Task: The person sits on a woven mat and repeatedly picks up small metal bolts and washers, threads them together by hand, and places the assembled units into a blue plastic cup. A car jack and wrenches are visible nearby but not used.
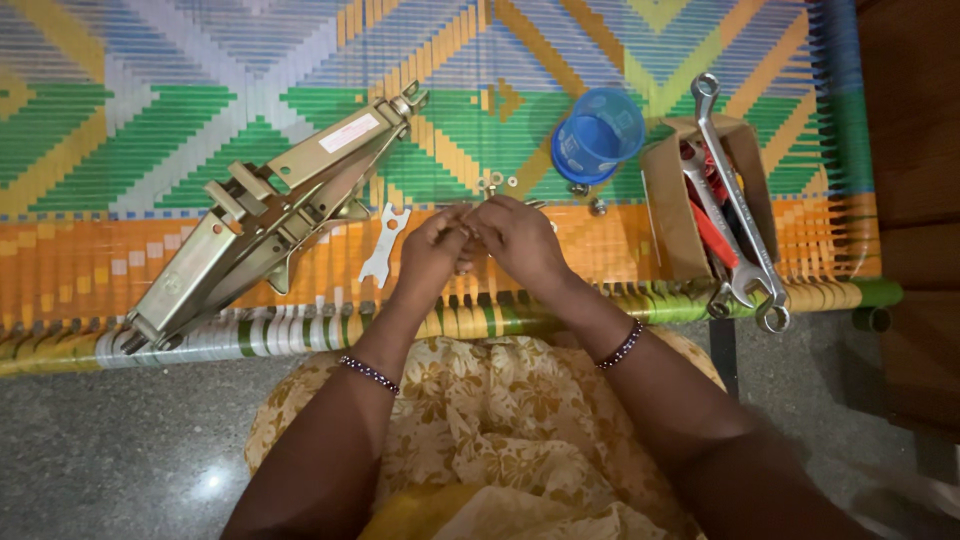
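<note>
Left hand (432,245): I see its fingers curled, pinching something small against the right; too small for me to identify.
Right hand (517,238): fingertips pressed to the left's, over the woven cot (150,120) edge.
Washers (497,181): tiny, silvery, just beyond the hands.
Scissor jack (270,210): folded, pale metal, left.
Blue cup (598,135): tipped, beside the cardboard box (668,205) of spanners (735,205).

A folded metal scissor jack (262,205) lies diagonally on the colourful woven cot surface (150,100). A flat white metal spanner (383,245) lies just beside its right side. A blue translucent plastic cup (598,135) lies tipped, loose nuts and washers (497,182) near it. An open cardboard box (668,205) holds long steel wrenches (735,200) and a red-handled tool (712,232).
</note>
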